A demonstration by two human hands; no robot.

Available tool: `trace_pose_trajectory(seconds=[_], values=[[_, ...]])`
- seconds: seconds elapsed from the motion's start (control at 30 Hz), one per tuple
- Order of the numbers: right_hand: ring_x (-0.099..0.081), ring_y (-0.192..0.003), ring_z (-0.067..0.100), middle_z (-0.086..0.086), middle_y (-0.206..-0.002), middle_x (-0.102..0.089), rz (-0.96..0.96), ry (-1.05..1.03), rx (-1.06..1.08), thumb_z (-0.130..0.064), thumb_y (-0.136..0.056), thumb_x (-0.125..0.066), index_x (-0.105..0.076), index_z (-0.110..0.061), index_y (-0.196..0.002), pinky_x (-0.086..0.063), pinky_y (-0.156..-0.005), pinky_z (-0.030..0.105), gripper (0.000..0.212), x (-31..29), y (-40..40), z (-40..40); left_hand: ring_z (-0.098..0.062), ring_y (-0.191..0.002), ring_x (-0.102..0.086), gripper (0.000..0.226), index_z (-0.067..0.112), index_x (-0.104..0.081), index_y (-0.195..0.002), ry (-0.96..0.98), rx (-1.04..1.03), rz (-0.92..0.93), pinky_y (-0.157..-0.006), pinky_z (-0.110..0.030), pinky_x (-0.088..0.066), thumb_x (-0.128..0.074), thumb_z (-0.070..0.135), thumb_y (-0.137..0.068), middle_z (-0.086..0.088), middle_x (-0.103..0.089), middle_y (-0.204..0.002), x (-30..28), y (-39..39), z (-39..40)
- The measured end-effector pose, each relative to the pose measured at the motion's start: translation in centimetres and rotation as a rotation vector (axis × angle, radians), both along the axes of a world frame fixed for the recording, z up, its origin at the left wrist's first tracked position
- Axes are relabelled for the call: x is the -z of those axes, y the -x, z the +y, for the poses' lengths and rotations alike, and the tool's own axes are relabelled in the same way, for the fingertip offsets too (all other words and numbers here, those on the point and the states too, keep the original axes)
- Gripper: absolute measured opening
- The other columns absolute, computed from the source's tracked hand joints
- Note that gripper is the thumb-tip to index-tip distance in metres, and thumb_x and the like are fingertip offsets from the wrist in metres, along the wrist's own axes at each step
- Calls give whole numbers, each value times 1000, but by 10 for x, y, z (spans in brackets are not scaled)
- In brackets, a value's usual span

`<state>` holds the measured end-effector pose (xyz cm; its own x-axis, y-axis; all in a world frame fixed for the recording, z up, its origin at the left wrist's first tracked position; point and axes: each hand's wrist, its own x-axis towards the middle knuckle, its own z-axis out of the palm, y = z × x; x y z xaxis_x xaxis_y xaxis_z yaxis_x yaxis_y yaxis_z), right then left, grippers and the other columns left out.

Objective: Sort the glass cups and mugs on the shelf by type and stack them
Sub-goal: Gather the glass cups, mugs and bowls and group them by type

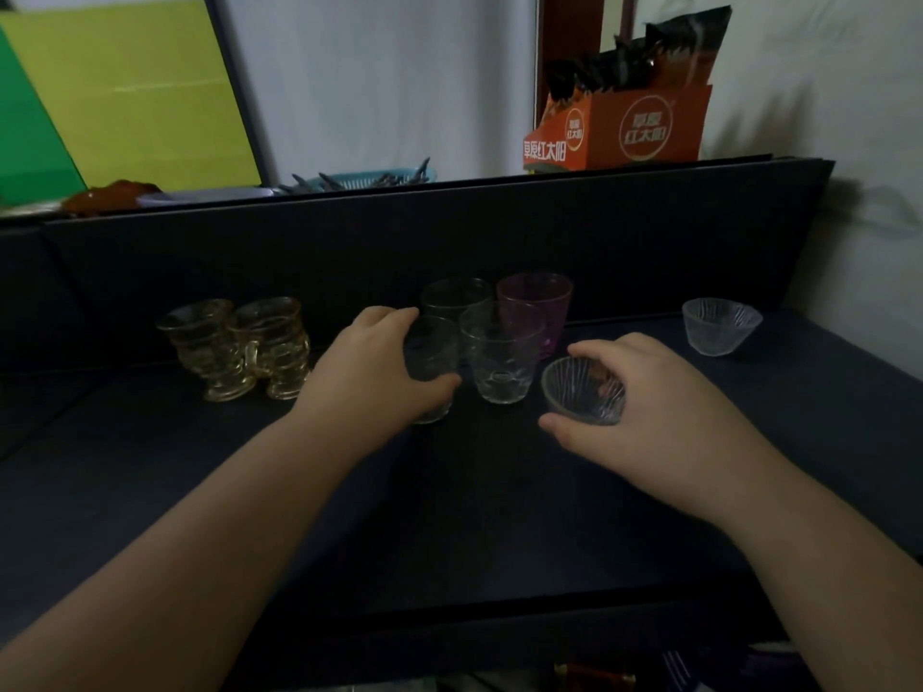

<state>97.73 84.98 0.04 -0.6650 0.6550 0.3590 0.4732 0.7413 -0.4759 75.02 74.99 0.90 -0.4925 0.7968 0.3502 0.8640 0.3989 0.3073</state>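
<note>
On the dark shelf (449,516) my left hand (379,372) wraps around a small clear tumbler (433,362). My right hand (644,397) grips a ribbed clear glass bowl-cup (579,392) by its rim and side. Between the hands stands a dimpled clear tumbler (499,362). Behind it are another clear tumbler (454,297) and a purple tumbler (537,307). Two amber glass mugs (239,347) stand side by side at the left. A second ribbed bowl-cup (720,324) sits alone at the right.
A dark back panel (449,232) rises behind the cups. Above it lie an orange carton (624,127), a blue basket of utensils (359,181) and a yellow-green board (125,92). A white wall (849,117) closes the right side.
</note>
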Motion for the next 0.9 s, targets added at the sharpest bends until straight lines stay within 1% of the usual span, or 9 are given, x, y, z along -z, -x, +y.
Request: trace_pose_trajectory(seconds=[0.1, 0.2, 0.33, 0.47, 0.6, 0.67, 0.77, 0.83, 0.9], values=[[-50, -96, -1, -21, -106, -47, 11, -5, 9, -63, -72, -71, -52, -35, -135, -39, -76, 16, 72, -1, -2, 6, -15, -130, -39, 92, 27, -29, -148, 5, 19, -23, -104, -36, -40, -69, 61, -72, 5, -32, -150, -1, -1, 5], [-50, -95, -1, -21, -106, -46, 10, -6, 21, -62, -72, -71, -52, -34, -135, -38, -74, 14, 71, -1, -8, 13, -18, -138, -30, 98, 30, -24, -150, 10, 6, 12, -108, -37, -33, -71, 63, -70, 4, -23, -156, -4, -6, 4], [-50, -98, 0, -19, -110, -47, 6, -18, 60, -65, -72, -70, -50, -33, -137, -40, -78, 19, 75, 0, -21, 24, -21, -143, -19, 99, 30, -22, -150, -43, 39, 167, -113, -39, -23, -68, 65, -70, 3, -17, -159, -14, -30, 1], [-51, -97, 1, -17, -110, -49, 21, -18, 118, -66, -70, -70, -54, -33, -134, -38, -75, 18, 73, -1, -39, 38, -18, -144, -16, 93, 28, -24, -150, -101, 121, 342, -114, -38, -15, -64, 63, -74, 4, -19, -158, -25, -65, 11], [-52, -97, 4, -13, -113, -51, 13, -8, 190, -64, -70, -73, -56, -33, -131, -40, -74, 19, 71, -2, -65, 58, -15, -143, -15, 90, 27, -23, -151, -94, 221, 312, -113, -32, -16, -61, 62, -77, 6, -19, -158, -25, -96, 33], [-51, -86, 1, -16, -103, -51, 5, -20, 236, -63, -69, -74, -60, -34, -122, -36, -66, 15, 62, -1, -80, 69, -16, -143, -15, 89, 26, -23, -151, -86, 268, 309, -113, -30, -15, -60, 61, -78, 5, -18, -158, -19, -111, 46], [-50, -79, 4, -13, -95, -52, -29, -12, 302, -58, -70, -76, -63, -32, -112, -36, -61, 19, 51, -1, -101, 88, -16, -143, -15, 87, 25, -21, -151, -56, 340, 291, -114, -30, -15, -58, 60, -80, 4, -17, -158, -10, -132, 67], [-51, -80, 10, -4, -99, -57, -51, 4, 337, -51, -71, -79, -65, -24, -110, -41, -65, 25, 50, -1, -113, 102, -15, -143, -12, 87, 27, -18, -152, -34, 375, 257, -112, -28, -13, -57, 60, -82, 6, -13, -159, -6, -141, 80], [-57, -89, 19, 5, -108, -61, -86, 10, 380, -49, -71, -79, -65, -17, -110, -48, -77, 34, 52, 0, -121, 118, -13, -143, -10, 87, 28, -16, -152, -14, 403, 231, -110, -26, -10, -57, 60, -83, 7, -10, -159, -3, -147, 90]])
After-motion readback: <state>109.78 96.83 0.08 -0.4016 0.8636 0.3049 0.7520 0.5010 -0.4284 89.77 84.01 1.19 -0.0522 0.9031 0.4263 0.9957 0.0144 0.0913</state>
